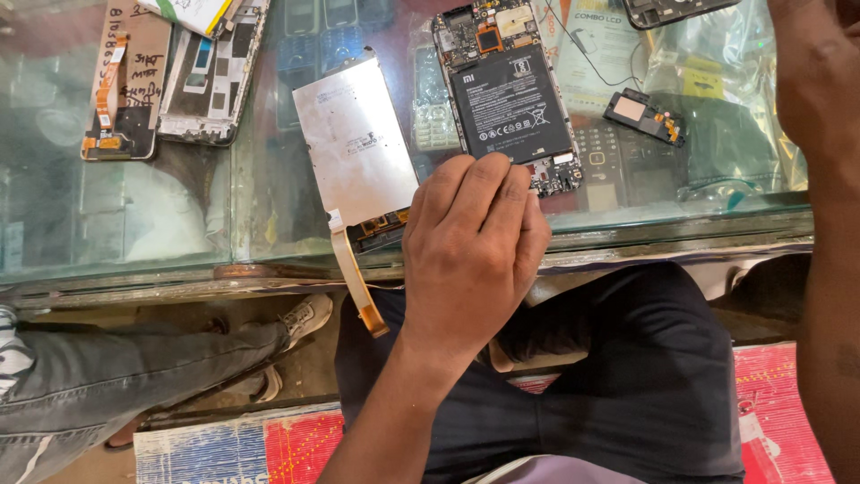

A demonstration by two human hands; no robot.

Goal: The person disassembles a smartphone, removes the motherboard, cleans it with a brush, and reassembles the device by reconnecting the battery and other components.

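Observation:
An opened phone (pixel 509 99) lies back-up on the glass counter (pixel 179 224), showing its black battery and circuit boards. My left hand (pixel 470 255) reaches up from the middle; its bunched fingertips press on the phone's lower end, hiding whatever may be pinched between them. Just to its left rests a silver display panel (pixel 354 143), tilted, with an orange flex cable (pixel 358 291) hanging over the counter's front edge. My right forearm (pixel 820 179) rises along the right edge; the fingers are cut off at the top.
A display part with orange ribbon (pixel 124 85) and a bare phone frame (pixel 215 76) lie at the back left. A small black module (pixel 645 116) and plastic bags (pixel 726 81) sit at the right. Another person's jeans leg and shoe (pixel 300 321) are lower left.

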